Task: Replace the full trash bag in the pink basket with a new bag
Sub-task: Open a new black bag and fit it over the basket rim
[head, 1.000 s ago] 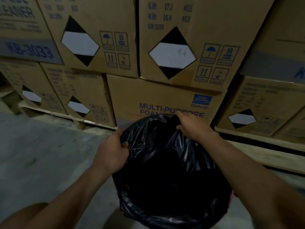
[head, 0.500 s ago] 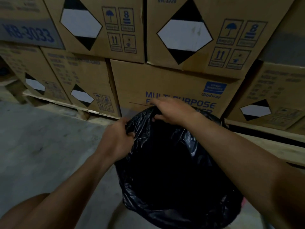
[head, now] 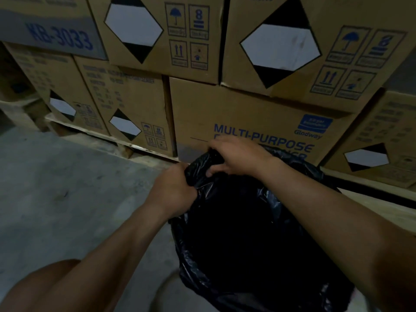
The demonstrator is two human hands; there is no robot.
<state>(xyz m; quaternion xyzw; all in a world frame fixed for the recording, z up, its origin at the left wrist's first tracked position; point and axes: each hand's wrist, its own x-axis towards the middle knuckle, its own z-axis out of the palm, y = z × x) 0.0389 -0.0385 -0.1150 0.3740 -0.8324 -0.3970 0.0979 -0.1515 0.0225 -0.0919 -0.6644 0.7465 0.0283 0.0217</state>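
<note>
A black trash bag [head: 243, 244] stands open below me, its mouth wide and dark inside. My left hand [head: 173, 190] is closed on the bag's left rim. My right hand [head: 234, 157] grips the far rim, close to the left hand, and the plastic bunches between them. The bag covers the pink basket, so none of it shows for certain.
Stacked cardboard boxes [head: 247, 118] on a wooden pallet [head: 126, 147] form a wall right behind the bag. Grey concrete floor [head: 67, 188] spreads to the left. My knee [head: 51, 287] shows at the lower left.
My right hand has slid left along the far rim toward my left hand, gathering the bag's top. The view has tilted upward a little.
</note>
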